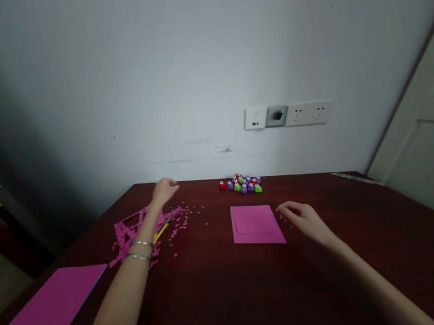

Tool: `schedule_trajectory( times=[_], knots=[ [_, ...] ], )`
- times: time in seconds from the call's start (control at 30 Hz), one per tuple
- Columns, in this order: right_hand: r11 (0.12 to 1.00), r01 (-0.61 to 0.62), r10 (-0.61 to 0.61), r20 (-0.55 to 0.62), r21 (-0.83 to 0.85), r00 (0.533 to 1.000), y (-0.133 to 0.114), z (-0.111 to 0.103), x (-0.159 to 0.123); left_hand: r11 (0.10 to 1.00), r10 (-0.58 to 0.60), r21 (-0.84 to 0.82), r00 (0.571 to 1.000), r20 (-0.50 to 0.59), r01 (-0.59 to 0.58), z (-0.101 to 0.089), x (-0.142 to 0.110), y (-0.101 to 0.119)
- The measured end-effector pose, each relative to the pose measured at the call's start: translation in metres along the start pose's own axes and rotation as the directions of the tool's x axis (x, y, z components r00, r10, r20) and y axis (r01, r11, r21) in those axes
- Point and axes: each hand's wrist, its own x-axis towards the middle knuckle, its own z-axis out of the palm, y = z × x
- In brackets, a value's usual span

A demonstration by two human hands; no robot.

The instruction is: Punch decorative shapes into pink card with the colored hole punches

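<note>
My left hand (pixel 165 189) is over the far left part of the table, beyond a heap of pink paper scraps (pixel 127 234). Its fingers are pinched together; anything between them is too small to make out. A yellow pencil-like stick (pixel 161 232) lies by my left forearm among the scraps. My right hand (pixel 300 219) is just off the right edge of a pink card (pixel 250 239), fingers loosely bent and slightly apart, with nothing seen in them. On the card lies a smaller pink rectangle (pixel 254 223), possibly a folded piece or flap.
Tiny pink paper bits (pixel 177 222) are scattered right of the scraps. Several red, purple and green punch-like pieces (pixel 243 183) cluster near the wall. A large pink sheet (pixel 50 312) lies at the table's left edge. Wall sockets (pixel 304 113) sit above the dark red table (pixel 224 305).
</note>
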Motion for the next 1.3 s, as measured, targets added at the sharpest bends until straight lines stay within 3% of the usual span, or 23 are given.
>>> schedule_trajectory(
  times=[0.07, 0.13, 0.27, 0.3, 0.37, 0.5, 0.67, 0.8, 0.87, 1.0, 1.07, 1.17, 1.3],
  knots=[
    [1.000, -0.011, 0.011, -0.014, -0.009, 1.000, 0.011, 0.001, 0.009, 0.971, 0.240, -0.034, 0.966, 0.100, -0.238, 0.029, -0.003, 0.029],
    [0.998, 0.001, -0.004, -0.035, -0.067, 0.999, 0.023, 0.001, 0.017, 0.879, 0.475, -0.088, 0.847, 0.240, -0.468, 0.060, -0.014, 0.054],
    [0.981, 0.067, -0.074, -0.033, -0.183, 0.997, 0.042, 0.003, 0.026, 0.765, 0.621, -0.193, 0.624, 0.474, -0.614, 0.111, -0.043, 0.082],
    [0.979, 0.077, -0.082, -0.019, -0.188, 0.996, 0.044, 0.004, 0.026, 0.759, 0.623, -0.210, 0.591, 0.513, -0.617, 0.120, -0.049, 0.085],
    [0.973, 0.110, -0.106, 0.029, -0.201, 0.994, 0.047, 0.008, 0.026, 0.748, 0.620, -0.208, 0.553, 0.557, -0.630, 0.134, -0.056, 0.087],
    [0.932, 0.223, -0.182, 0.164, -0.284, 0.970, 0.046, 0.016, 0.024, 0.734, 0.608, -0.169, 0.526, 0.594, -0.658, 0.150, -0.056, 0.086],
    [0.866, 0.241, -0.128, 0.271, -0.438, 0.954, 0.044, 0.021, 0.026, 0.722, 0.577, -0.105, 0.510, 0.638, -0.684, 0.159, -0.052, 0.086],
    [0.852, 0.212, -0.084, 0.275, -0.479, 0.958, 0.045, 0.024, 0.029, 0.753, 0.571, -0.156, 0.518, 0.637, -0.639, 0.156, -0.052, 0.086],
    [0.859, 0.146, -0.042, 0.218, -0.490, 0.975, 0.046, 0.027, 0.030, 0.804, 0.551, -0.208, 0.566, 0.614, -0.557, 0.154, -0.049, 0.085],
    [0.839, -0.030, 0.042, 0.009, -0.544, 0.999, 0.050, 0.036, 0.029, 0.922, 0.387, -0.198, 0.774, 0.501, -0.333, 0.151, -0.035, 0.075],
    [0.836, -0.085, 0.060, -0.063, -0.542, 0.996, 0.051, 0.038, 0.030, 0.962, 0.261, -0.198, 0.834, 0.486, -0.186, 0.152, -0.027, 0.069],
    [0.879, -0.173, 0.137, -0.113, -0.444, 0.984, 0.054, 0.038, 0.034, 0.967, 0.143, -0.256, 0.842, 0.520, -0.006, 0.155, -0.022, 0.063],
    [0.929, -0.354, 0.345, -0.091, -0.113, 0.934, 0.057, 0.034, 0.040, 0.929, 0.053, -0.331, 0.826, 0.561, 0.165, 0.155, -0.025, 0.065]
  ],
)
